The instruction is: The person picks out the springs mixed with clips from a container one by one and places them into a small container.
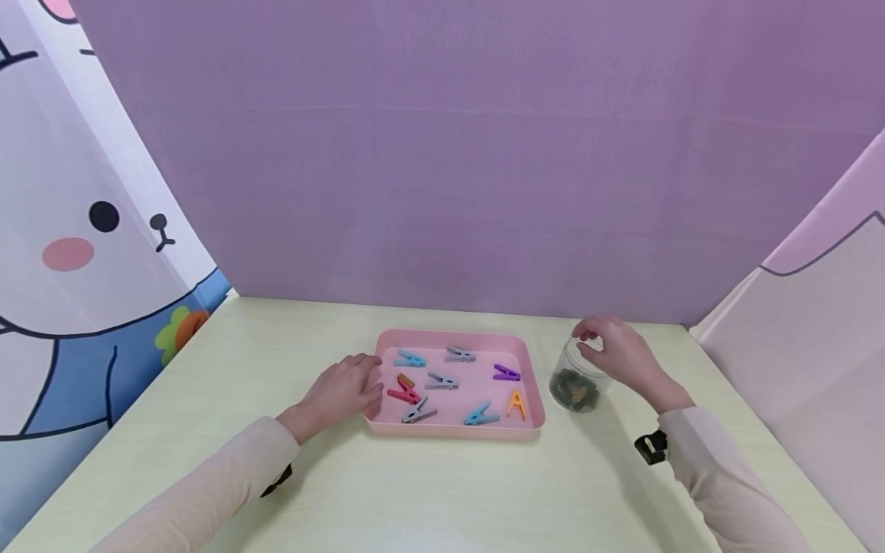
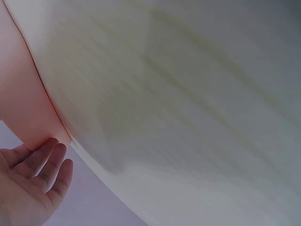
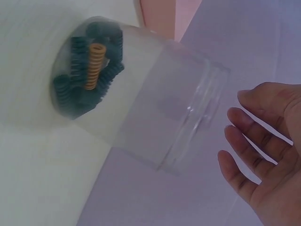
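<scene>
My left hand (image 1: pixel 346 388) rests at the left rim of a pink tray (image 1: pixel 452 432), its fingers touching the wall. In the left wrist view, those loosely bent fingers (image 2: pixel 57 172) lie against the tray's side. Inside the tray are several plastic clothespins, among them a purple one (image 1: pixel 507 373), a yellow one (image 1: pixel 516 403) and a red one (image 1: pixel 405 391). My right hand (image 1: pixel 618 353) hovers over the mouth of a clear jar (image 3: pixel 162 101), its fingers apart and holding nothing. Several dark green coil springs (image 3: pixel 79 59) and one orange spring (image 3: pixel 95 66) lie at the jar's bottom.
A pale wood-grain table (image 1: pixel 442 491) carries the tray and, to its right, the jar. Behind them rises a purple backdrop (image 1: pixel 442 169). Cartoon-printed cloth (image 1: pixel 90 153) stands along the left side, and another printed panel (image 1: pixel 816 330) along the right.
</scene>
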The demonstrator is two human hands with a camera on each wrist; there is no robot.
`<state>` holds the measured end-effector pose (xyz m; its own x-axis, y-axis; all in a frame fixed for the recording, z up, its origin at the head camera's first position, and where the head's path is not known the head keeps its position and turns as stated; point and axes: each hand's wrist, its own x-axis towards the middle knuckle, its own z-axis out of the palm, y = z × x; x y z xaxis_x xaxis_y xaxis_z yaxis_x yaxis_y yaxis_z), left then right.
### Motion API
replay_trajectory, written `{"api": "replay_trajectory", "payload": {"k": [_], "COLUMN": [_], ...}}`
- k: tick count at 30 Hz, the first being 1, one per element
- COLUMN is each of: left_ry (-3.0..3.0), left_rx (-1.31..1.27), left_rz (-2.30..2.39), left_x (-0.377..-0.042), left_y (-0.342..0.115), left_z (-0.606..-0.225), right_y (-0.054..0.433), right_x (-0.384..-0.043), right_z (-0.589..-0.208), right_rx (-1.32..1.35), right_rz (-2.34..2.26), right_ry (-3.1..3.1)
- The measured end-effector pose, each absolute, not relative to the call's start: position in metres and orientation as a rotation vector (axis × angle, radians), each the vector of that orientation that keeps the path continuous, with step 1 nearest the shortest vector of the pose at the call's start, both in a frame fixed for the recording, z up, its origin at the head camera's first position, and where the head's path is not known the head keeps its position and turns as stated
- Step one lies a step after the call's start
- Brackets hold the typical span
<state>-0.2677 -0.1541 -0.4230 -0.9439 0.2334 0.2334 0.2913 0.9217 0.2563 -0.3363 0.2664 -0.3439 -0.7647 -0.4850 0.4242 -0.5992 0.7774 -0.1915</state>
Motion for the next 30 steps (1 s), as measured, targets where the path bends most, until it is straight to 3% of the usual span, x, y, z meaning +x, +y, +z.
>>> {"api": "replay_trajectory", "payload": {"k": [30], "left_ry": [-2.905], "left_rx": [-0.370], "left_rz": [-0.443], "left_x": [-0.264], "left_y": [-0.154], "left_z": [-0.418], "right_y": [0.199], "right_x": [-0.318], "right_z": [-0.338], "right_rx": [1.087], "right_rz": [0.298], "right_ry": [-2.558]}}
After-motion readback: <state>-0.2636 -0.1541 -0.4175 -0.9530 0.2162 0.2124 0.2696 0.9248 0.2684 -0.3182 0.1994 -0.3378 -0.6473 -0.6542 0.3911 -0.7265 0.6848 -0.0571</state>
